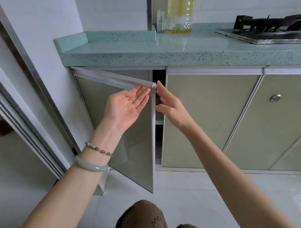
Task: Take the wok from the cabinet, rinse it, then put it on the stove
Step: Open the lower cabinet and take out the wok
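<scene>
The leftmost cabinet door point(135, 140) under the counter stands partly open, swung out toward me. My left hand point(127, 108) is palm up with straight fingers whose tips touch the door's top handle rail near its free corner. My right hand point(166, 102) reaches with straight fingers into the dark gap point(159, 75) beside the door's edge. The cabinet's inside is dark; a shelf edge shows, and no wok is visible. The gas stove point(263, 31) with its black pan support sits on the counter at the far right.
A green speckled counter point(161, 53) runs above the cabinets. On it by the wall stand a glass point(161, 22) and a large oil bottle point(179, 14). Shut cabinet doors point(212, 119) continue to the right. A door frame point(24, 85) lies left. My knees point(147, 219) are below.
</scene>
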